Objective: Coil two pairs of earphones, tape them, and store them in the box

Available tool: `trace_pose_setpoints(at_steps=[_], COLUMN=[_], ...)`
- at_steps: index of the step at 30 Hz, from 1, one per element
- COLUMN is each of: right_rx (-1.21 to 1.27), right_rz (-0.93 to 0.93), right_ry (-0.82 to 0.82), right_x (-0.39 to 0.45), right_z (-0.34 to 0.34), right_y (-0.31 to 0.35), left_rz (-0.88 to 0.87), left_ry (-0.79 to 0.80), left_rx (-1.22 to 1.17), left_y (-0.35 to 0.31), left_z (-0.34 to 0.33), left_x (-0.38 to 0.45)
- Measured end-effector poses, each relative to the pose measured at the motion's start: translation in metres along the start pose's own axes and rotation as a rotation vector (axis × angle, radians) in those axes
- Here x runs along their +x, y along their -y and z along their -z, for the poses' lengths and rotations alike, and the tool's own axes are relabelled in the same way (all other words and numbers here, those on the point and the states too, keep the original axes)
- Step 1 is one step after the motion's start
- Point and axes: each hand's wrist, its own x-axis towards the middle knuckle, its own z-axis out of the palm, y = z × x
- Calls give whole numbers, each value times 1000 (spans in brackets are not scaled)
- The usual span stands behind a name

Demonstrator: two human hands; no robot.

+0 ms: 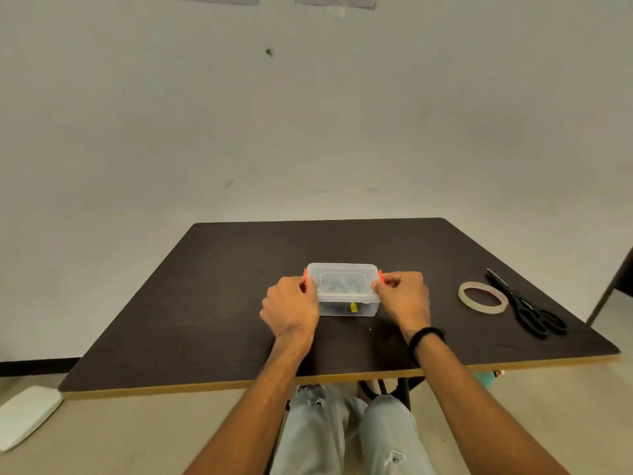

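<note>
- from my remote seat i see the clear box [343,291] in the middle of the dark table [212,303], lid on, with an orange clip on each short end.
- left hand [290,308] is at the box's left end, fingers curled at the left clip [305,274]; right hand [404,296] mirrors it, pinching at the right clip [380,275].
- i can't tell from here whether the clips are already snapped down or being pressed home, or even being opened.
- dark shapes show through the lid and front wall, which i take to be the earphones [339,286] inside; too blurred to count pairs or see tape on them.
- the tape roll [483,297] and black scissors [524,303] lie just beside each other, well off to the right, with neither hand on them.
- my read: coiling, taping and storing look done, since no loose cable lies on the table; what's left is at most latching the lid.
- the yellow sticker [354,307] on the front wall is just a label.
</note>
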Motion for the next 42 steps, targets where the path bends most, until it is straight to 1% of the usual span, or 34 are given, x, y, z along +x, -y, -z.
trace_pose_setpoints(at_steps=[2,4,7,10,13,16,20,22,25,29,33,36,39,42], right_rx=[-91,-92,30,120,194,264,248,234,216,147,196,188,63,-125], right_rz=[28,17,-17,-5,15,21,66,43,21,49,11,33,126,261], right_ry=[-6,13,69,77,122,150,142,137,151,168,194,172,141,141], right_x=[-2,-4,2,22,66,138,224,268,309,333,336,336,341,355], right_z=[0,2,5,2,-14,-43,-84,-110,-137,-157,-165,-162,-155,-141], right_y=[6,8,10,19,31,44,55,54,49,38,30,29,28,31], left_rz=[-15,-13,-2,15,22,20,-6,-2,24,54,116,138,173,167], left_ry=[56,121,210,238,238,242,243,240,239,249,247,223,185,151], left_rx=[37,-34,-196,-307,-385,-407,-422,-420,-419,-418,-424,-449,-431,-323], left_y=[-3,-2,0,0,-9,-23,-39,-42,-41,-31,-23,-18,-7,2], left_z=[7,13,19,16,2,-28,-75,-104,-132,-155,-160,-158,-157,-147], left_x=[3,5,11,33,82,155,233,269,306,327,325,320,320,330])
